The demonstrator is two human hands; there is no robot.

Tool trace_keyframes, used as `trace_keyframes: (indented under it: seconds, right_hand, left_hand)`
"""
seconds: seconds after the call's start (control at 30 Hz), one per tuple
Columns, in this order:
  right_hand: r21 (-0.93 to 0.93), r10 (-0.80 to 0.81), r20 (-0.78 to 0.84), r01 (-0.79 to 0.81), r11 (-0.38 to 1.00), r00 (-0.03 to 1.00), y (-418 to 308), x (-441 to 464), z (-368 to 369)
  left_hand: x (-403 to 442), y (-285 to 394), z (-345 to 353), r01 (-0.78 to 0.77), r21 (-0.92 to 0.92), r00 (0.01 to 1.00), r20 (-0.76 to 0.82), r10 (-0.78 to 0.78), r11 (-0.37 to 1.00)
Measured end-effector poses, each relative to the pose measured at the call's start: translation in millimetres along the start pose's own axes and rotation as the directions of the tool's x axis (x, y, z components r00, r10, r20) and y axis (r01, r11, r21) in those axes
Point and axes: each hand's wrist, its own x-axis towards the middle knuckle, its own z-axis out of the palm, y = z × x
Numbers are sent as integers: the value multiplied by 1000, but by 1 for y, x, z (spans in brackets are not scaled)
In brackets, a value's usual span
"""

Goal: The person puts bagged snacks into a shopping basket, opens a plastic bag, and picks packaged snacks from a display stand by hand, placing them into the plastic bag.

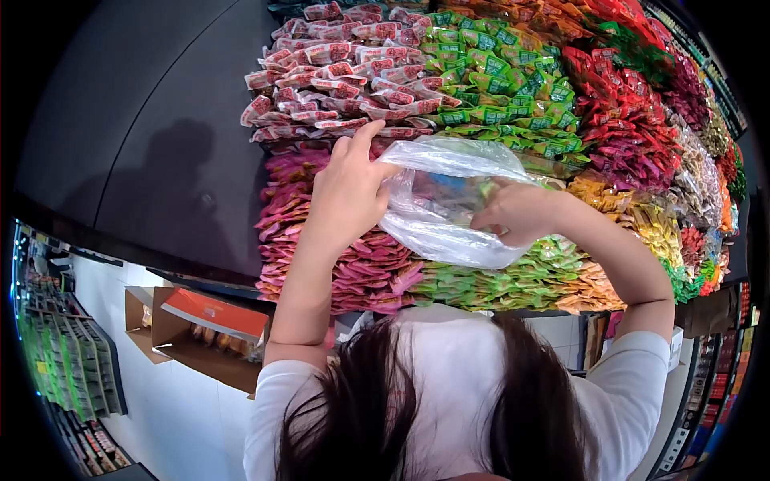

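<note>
1. Clear plastic bag: over the near half of the counter, mouth open, above pink packets and green packets lining the near edge.
2. Left hand: grips bag's left side, thumb at the rim, index finger raised.
3. Right hand: in the bag mouth, fingers curled; can't tell if it holds anything.
4. Step, judged: bag held open, right hand working inside.
5. Next move calls for, judged: left grip kept firm, mouth kept wide, so right hand clears the thin rim without snagging.
6. White-and-red packets: toward the far edge, beyond left hand.
</note>
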Motion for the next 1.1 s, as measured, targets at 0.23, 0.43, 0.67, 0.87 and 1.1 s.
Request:
trace_keyframes:
  seconds: [0.23,0.43,0.67,0.87,1.1]
  right_hand:
    - [-179,-103,-89,86,980,991,6,-5,-11]
    - [126,-211,-337,266,956,918,17,7,-34]
    - [482,-132,-228,230,846,965,46,7,-73]
    - [637,70,-427,245,731,902,65,20,-156]
    - [81,81,-992,3,997,96,136,78,-243]
  left_hand:
    - [4,3,14,-102,-309,969,182,164,946]
    - [6,-9,37,-109,-497,993,-22,113,861]
    - [-1,-39,88,-117,-893,991,-81,102,434]
    - [-6,-45,103,6,-925,999,24,44,379]
    - [-11,-48,100,0,-943,998,20,55,334]
